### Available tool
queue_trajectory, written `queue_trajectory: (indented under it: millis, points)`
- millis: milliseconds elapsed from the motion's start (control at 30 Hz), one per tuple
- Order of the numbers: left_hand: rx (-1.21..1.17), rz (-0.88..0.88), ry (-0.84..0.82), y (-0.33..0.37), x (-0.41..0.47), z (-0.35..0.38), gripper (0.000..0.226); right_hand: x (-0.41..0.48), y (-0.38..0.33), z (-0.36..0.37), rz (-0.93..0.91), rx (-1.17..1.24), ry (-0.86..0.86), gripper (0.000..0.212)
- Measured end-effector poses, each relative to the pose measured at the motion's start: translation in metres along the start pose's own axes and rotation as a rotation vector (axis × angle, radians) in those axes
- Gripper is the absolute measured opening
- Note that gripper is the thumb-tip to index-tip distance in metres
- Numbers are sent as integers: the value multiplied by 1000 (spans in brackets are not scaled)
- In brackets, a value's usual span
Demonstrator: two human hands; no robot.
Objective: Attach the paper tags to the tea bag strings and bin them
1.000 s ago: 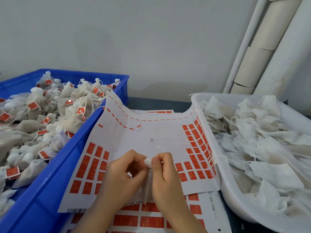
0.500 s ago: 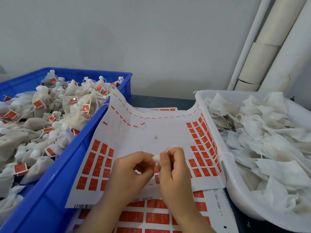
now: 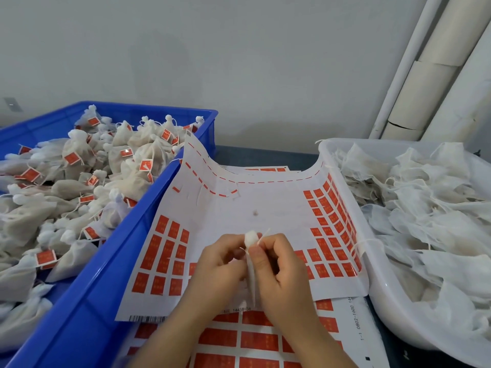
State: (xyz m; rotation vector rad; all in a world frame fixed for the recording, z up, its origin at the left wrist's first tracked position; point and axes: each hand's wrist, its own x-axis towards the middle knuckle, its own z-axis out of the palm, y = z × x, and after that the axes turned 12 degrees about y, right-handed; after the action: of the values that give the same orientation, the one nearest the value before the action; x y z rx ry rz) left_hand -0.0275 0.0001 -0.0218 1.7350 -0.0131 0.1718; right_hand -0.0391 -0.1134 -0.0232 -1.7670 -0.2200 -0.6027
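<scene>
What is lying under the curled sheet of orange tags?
Another tag sheet shows below its near edge; a strip shows at the far edge. The middle is covered.

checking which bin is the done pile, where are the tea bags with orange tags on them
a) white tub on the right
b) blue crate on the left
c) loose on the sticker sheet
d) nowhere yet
B: the blue crate on the left is heaped with tagged tea bags, while the bags in the white tub show no orange tags.
</scene>
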Motion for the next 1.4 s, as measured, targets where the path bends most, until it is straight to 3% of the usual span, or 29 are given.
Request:
queue_trajectory:
  millis: [67,133,300,400,600,833,967,1100,1267,1400]
  points:
    - [-297,-106,-115,1,2,-5,33,-2,-2,0,19,21,4,10]
    - [-389,-117,-152,3,2,-8,21,-3,-3,-1,45,51,26,13]
    - [-190,-63,-21,1,3,-5,35,0,-3,-5,141,119,25,21]
    - [-208,-55,-64,0,4,-7,39,2,-3,-6,240,201,34,24]
    - [-130,-14,23,-2,3,-6,15,3,0,-5,312,182,-2,29]
    - [-143,-75,-55,0,3,-6,29,2,3,-2,489,224,-11,36]
    - [-114,-95,-26,1,2,-5,18,2,6,-1,591,291,-32,28]
    - [-72,-44,47,1,1,-4,10,4,7,-2,602,324,-47,28]
    - [-98,-17,57,7,-3,-1,39,4,4,-2,591,321,-61,21]
    - [-88,-9,75,7,-5,1,32,5,4,-2,535,237,0,29]
